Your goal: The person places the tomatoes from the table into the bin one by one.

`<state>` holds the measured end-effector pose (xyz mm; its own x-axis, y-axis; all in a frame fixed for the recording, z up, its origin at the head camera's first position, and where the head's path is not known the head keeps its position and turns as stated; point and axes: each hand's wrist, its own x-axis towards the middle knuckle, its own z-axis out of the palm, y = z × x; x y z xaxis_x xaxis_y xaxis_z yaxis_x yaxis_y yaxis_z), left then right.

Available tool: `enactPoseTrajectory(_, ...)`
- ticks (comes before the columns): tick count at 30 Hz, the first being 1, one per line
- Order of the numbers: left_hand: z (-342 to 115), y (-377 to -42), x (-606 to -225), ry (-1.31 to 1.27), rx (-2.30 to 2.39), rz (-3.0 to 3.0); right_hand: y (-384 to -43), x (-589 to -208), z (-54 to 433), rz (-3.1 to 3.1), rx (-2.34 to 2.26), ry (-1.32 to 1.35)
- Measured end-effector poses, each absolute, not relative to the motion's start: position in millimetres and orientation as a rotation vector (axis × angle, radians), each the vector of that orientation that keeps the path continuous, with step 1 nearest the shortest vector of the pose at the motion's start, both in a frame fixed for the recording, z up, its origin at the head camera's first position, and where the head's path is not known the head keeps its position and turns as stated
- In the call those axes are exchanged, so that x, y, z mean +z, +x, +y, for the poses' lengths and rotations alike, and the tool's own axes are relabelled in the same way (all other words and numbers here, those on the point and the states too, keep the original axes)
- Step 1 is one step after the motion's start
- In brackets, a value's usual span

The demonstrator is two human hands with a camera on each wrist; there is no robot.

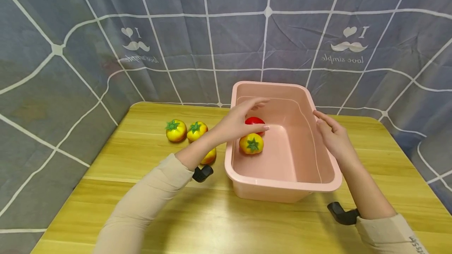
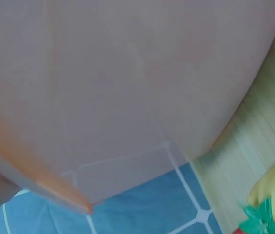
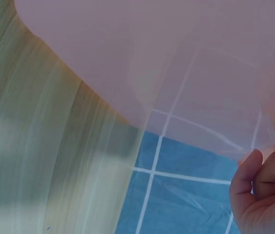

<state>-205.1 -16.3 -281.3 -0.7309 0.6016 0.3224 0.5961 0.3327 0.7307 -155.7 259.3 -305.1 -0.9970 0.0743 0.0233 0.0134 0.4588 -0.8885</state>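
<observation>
A pink plastic bin (image 1: 282, 185) stands on the table. Inside, along its left wall, lie a yellow tomato-like fruit (image 1: 251, 144) with a green leafy top and a red fruit (image 1: 255, 120), partly covered by my left hand (image 1: 240, 122). That hand reaches over the left rim with thumb and fingers spread apart, nothing gripped between them. At the opposite rim, my right hand (image 1: 333, 136) holds the bin's edge; its bent fingers (image 3: 271, 170) show against the rim in the right wrist view.
Left of the bin sit yellow fruits with green tops: one farthest left (image 1: 175, 130), another beside it (image 1: 197, 131), and a third (image 1: 209, 156) partly behind my left forearm. A grey checked curtain (image 1: 240, 42) hangs behind the wooden table (image 1: 197, 214).
</observation>
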Motion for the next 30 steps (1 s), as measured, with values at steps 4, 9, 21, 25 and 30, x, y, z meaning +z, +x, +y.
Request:
enactPoseTrajectory(4,-29,-200,-276,1.136,1.424,2.559,-155,-306,260,-2.626,1.608,-0.085)
enactPoseTrajectory(9,-52,-198,-271,1.103,1.437,2.623,-154,-305,259,-2.634,1.617,-0.086)
enactPoseTrajectory(21,-111,-197,-280,1.042,1.413,2.727,-157,-305,258,-2.641,1.594,-0.074)
enactPoseTrajectory(25,-128,-196,-282,1.021,1.392,2.760,-156,-306,258,-2.642,1.596,-0.084)
enactPoseTrajectory(30,-150,-192,-285,0.992,1.398,2.778,-155,-305,259,-2.644,1.591,-0.085)
